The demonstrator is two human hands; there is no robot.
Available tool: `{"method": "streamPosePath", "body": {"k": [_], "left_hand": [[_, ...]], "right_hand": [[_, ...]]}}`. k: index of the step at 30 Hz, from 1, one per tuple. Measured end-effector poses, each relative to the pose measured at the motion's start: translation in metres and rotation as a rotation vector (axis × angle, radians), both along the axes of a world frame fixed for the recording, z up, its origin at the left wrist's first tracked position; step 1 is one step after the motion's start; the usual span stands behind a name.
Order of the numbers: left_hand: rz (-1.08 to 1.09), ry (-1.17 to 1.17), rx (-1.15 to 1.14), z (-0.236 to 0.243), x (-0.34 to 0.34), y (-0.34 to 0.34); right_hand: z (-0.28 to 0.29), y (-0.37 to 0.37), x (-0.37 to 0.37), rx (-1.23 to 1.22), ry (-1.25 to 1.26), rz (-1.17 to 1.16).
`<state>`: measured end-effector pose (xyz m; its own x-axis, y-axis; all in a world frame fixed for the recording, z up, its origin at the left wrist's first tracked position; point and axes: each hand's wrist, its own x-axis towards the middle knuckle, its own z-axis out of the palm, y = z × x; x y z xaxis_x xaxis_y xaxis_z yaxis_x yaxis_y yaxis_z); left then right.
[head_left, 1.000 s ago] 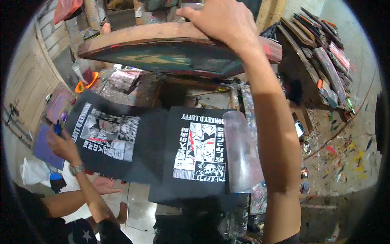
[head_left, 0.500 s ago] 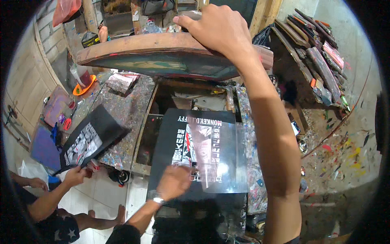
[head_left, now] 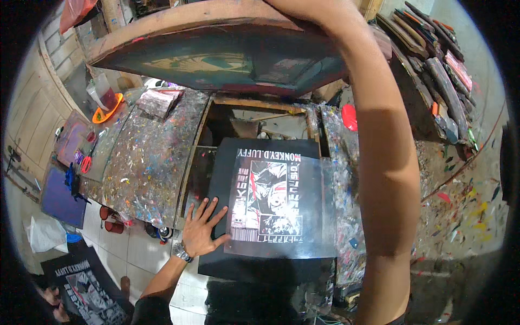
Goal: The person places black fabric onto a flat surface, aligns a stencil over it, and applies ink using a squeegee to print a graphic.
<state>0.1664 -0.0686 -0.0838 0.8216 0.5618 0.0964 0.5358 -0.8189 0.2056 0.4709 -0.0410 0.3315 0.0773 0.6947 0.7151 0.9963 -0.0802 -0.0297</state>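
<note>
My right hand [head_left: 317, 10] grips the far edge of a wooden printing screen frame [head_left: 216, 54] and holds it tilted up above the table. Below it a black cloth [head_left: 216, 184] lies on the printing board. A clear film [head_left: 276, 203] with a black, white and red comic picture rests on the cloth. My left hand [head_left: 201, 230], with a wristwatch, lies flat with fingers spread on the cloth, touching the film's left edge.
The paint-splattered table [head_left: 146, 162] stretches to the left. An orange dish with a cup [head_left: 105, 105] stands at its far corner. Stacked screen frames [head_left: 433, 70] lean at the right. At lower left, another person's hand [head_left: 54, 300] holds a printed black shirt [head_left: 86, 287].
The other person has carried the printed black shirt off the table to the lower left. My left hand has come to rest flat on the cloth. The screen frame sits higher.
</note>
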Motion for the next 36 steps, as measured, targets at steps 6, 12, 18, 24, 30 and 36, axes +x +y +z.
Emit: {"method": "streamPosePath", "body": {"k": [6, 12, 18, 24, 30, 36], "left_hand": [[-0.003, 0.021, 0.030, -0.007, -0.003, 0.004], [-0.014, 0.034, 0.009, -0.002, -0.001, 0.006], [-0.004, -0.002, -0.004, -0.002, -0.002, 0.004], [-0.007, -0.045, -0.027, 0.002, 0.000, 0.002], [0.142, -0.128, -0.155, 0.026, 0.069, -0.088], [0.080, -0.760, 0.162, 0.146, 0.100, -0.053]], "right_hand": [[0.005, 0.012, -0.001, -0.061, -0.053, -0.089], [0.004, 0.000, 0.002, -0.012, 0.079, -0.036], [0.001, 0.005, 0.005, -0.006, 0.038, 0.006], [0.004, 0.008, 0.006, -0.010, 0.021, -0.021], [-0.012, -0.003, 0.001, 0.031, 0.031, -0.027], [-0.067, -0.029, -0.020, 0.214, -0.075, -0.014]]}}
